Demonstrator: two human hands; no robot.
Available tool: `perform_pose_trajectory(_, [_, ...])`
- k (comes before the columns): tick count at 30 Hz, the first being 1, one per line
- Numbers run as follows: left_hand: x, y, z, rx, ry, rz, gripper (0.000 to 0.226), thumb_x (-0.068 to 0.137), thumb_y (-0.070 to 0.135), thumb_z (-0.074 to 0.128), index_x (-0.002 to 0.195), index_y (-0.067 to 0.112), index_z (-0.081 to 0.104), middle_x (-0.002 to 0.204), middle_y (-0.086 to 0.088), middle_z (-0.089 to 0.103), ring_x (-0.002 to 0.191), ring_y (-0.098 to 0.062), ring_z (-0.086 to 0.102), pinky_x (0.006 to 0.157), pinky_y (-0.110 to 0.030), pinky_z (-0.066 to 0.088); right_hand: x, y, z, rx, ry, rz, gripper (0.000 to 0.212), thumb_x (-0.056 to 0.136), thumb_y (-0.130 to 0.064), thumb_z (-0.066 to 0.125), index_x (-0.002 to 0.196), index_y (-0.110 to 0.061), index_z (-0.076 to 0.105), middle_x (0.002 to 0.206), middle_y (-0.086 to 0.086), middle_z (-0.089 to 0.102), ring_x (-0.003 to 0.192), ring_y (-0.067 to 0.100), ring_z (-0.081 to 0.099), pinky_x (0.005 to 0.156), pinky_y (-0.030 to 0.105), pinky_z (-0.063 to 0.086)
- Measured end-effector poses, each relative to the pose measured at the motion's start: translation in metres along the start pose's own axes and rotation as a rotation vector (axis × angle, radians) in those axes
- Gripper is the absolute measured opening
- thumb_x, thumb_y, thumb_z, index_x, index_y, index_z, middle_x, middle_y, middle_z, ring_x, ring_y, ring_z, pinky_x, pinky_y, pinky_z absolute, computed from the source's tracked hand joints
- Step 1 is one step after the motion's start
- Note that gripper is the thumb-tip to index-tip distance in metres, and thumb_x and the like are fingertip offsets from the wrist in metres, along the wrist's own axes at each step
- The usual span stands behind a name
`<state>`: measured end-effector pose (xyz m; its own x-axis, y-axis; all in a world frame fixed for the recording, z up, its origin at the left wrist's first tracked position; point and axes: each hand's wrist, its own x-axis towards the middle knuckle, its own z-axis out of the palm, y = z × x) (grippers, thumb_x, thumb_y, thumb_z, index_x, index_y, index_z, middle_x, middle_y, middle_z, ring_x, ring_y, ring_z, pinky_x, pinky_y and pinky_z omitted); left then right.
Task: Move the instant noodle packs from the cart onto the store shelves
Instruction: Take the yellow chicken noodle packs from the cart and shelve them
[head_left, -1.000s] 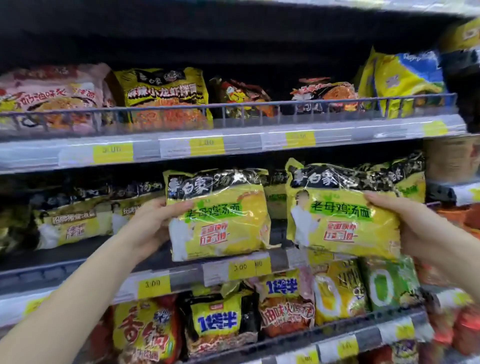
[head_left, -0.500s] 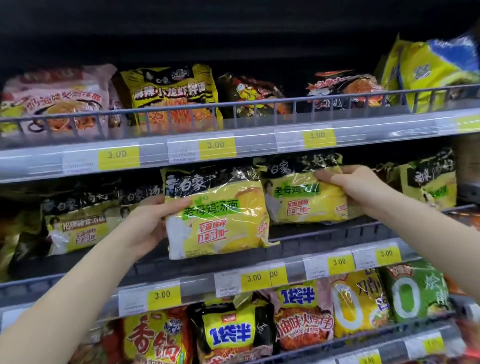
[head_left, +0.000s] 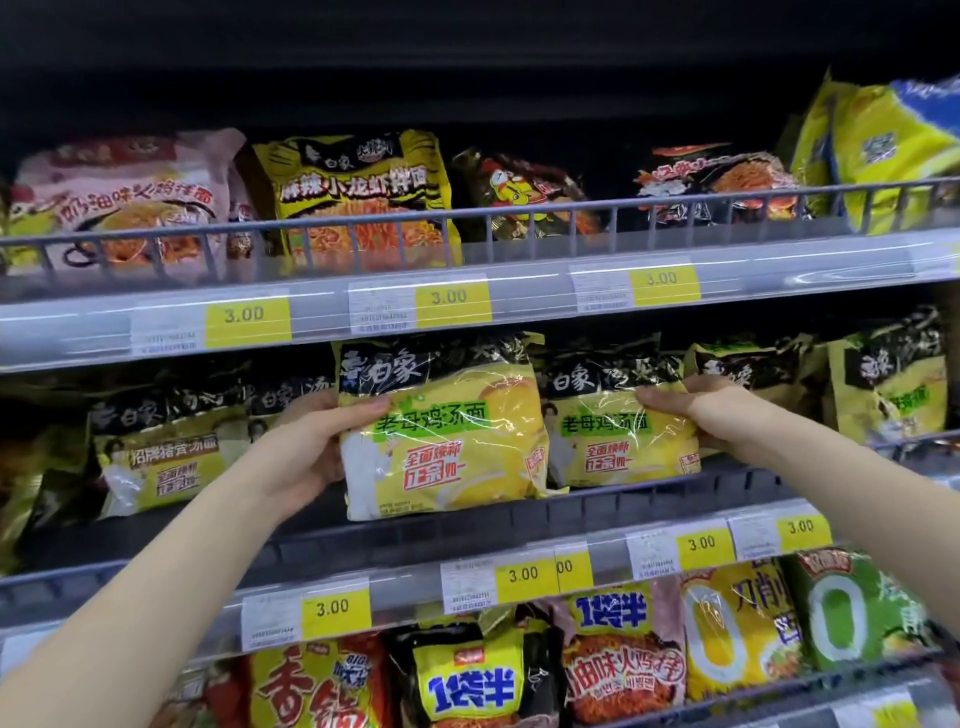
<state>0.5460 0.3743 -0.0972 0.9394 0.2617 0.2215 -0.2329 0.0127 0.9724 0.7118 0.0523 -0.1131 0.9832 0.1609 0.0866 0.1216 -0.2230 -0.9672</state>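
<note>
Two hands up at the middle shelf (head_left: 467, 525), one pack each.

Left hand (head_left: 311, 452): thumb across the face of a yellow chicken-soup noodle pack (head_left: 441, 431), fingers behind it, clamped on its left edge. Pack upright, held at the shelf front, its bottom edge over the dark lip; whether it rests on the shelf I cannot tell.

Right hand (head_left: 696, 410): fingers curled over the upper right corner of a second yellow pack (head_left: 618, 426), same flavour, pinching it. This one sits deeper in, its base on the shelf, just beside the first and partly behind it.

Count, middle shelf: two held packs, two more black-and-yellow packs (head_left: 883, 384) to the right, and a cluster to the left, one pork-bone soup pack (head_left: 166, 457) at front with others behind too dark to count.

Upper shelf (head_left: 467, 306): five packs visible behind the wire rail. Lower shelf: five packs across, partly cut off at the bottom.

Yellow price tags (head_left: 452, 299) reading 3.00: three above, four clear below plus one half-covered.

Against half a second ago: the right hand's pack has settled further down onto the shelf, the hand now on its corner rather than across its top. The left pack has moved right and closer in, now overlapping the second.
</note>
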Motion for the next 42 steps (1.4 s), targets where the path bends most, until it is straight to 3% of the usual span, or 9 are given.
perform_pose_trajectory(5, [0.002,0.0,0.002,-0.006,-0.011,0.013,0.013,0.062,0.013,0.066,0.073,0.008,0.062,0.068,-0.008,0.073,0.056,-0.018,0.069,0.052,-0.028,0.057,0.0,-0.012,-0.008,-0.292,-0.051,-0.032,0.082,0.078,-0.042,0.071,0.14,-0.001,0.035,0.108,0.014,0.062,0.092,0.027,0.063,0.076,0.033,0.052])
perform_pose_trajectory(10, [0.007,-0.002,0.001,-0.027,-0.017,0.036,0.01,0.073,0.004,0.061,0.066,0.01,0.065,0.063,-0.006,0.072,0.052,-0.016,0.068,0.047,-0.025,0.055,0.003,-0.018,-0.014,-0.74,-0.07,-0.132,0.052,0.079,-0.056,0.061,0.064,-0.009,0.046,0.061,0.003,0.05,0.053,0.015,0.053,0.045,0.02,0.037])
perform_pose_trajectory(13, [0.006,0.001,0.003,-0.017,-0.027,0.039,0.006,0.063,0.011,0.062,0.068,0.009,0.065,0.063,-0.005,0.072,0.052,-0.016,0.068,0.047,-0.025,0.055,0.01,-0.016,-0.013,-0.915,-0.014,-0.192,0.059,0.078,-0.064,0.057,0.055,-0.011,0.046,0.052,0.003,0.051,0.053,0.016,0.051,0.05,0.026,0.035])
perform_pose_trajectory(21, [0.011,0.0,0.009,0.047,-0.047,0.025,0.02,0.06,0.017,0.07,0.075,0.006,0.062,0.067,-0.008,0.072,0.054,-0.019,0.068,0.052,-0.029,0.056,0.023,-0.02,-0.01,-1.197,-0.077,-0.184,0.068,0.078,-0.072,0.044,0.06,-0.009,0.062,0.038,-0.002,0.06,0.058,0.011,0.068,0.086,0.026,0.047])
perform_pose_trajectory(25, [0.017,-0.001,0.015,0.05,-0.058,0.0,0.02,0.059,0.019,0.073,0.073,0.006,0.067,0.07,-0.01,0.073,0.056,-0.021,0.068,0.056,-0.031,0.056,0.02,-0.024,-0.006,-1.344,0.027,-0.194,0.073,0.07,-0.081,0.039,0.052,-0.013,0.059,0.047,0.0,0.062,0.063,0.017,0.067,0.083,0.032,0.054])
perform_pose_trajectory(30, [0.021,-0.003,0.022,0.046,-0.055,-0.024,0.007,0.058,0.016,0.081,0.059,0.012,0.074,0.072,-0.012,0.073,0.058,-0.024,0.067,0.066,-0.037,0.052,0.007,-0.029,-0.002,-1.551,0.141,-0.244,0.089,0.071,-0.084,0.031,0.111,-0.009,0.059,0.095,0.007,0.067,0.099,0.024,0.063,0.078,0.031,0.05])
perform_pose_trajectory(32, [0.023,-0.003,0.025,0.053,-0.062,-0.04,0.009,0.057,0.018,0.08,0.062,0.012,0.075,0.074,-0.013,0.073,0.06,-0.025,0.066,0.072,-0.041,0.047,0.003,-0.034,-0.001,-1.606,0.137,-0.213,0.083,0.072,-0.083,0.033,0.102,-0.011,0.064,0.086,0.003,0.066,0.097,0.022,0.064,0.074,0.03,0.047])
perform_pose_trajectory(38, [0.029,-0.002,0.04,0.006,-0.07,-0.066,0.037,0.051,0.012,0.082,0.084,0.003,0.067,0.079,-0.013,0.074,0.066,-0.024,0.069,0.078,-0.04,0.054,-0.022,-0.03,-0.004,-1.371,0.424,-0.455,0.07,0.075,-0.08,0.033,0.06,-0.014,0.05,0.061,0.002,0.061,0.066,0.02,0.064,0.055,0.025,0.046])
perform_pose_trajectory(42, [0.034,0.0,0.054,-0.017,-0.068,-0.051,0.046,0.047,0.019,0.078,0.088,0.002,0.066,0.079,-0.012,0.074,0.07,-0.024,0.068,0.088,-0.044,0.05,-0.048,-0.037,0.002,-0.41,-0.039,-0.321,0.057,0.079,-0.066,0.041,0.074,-0.014,0.065,0.067,0.002,0.071,0.064,0.013,0.072,0.068,0.027,0.058])
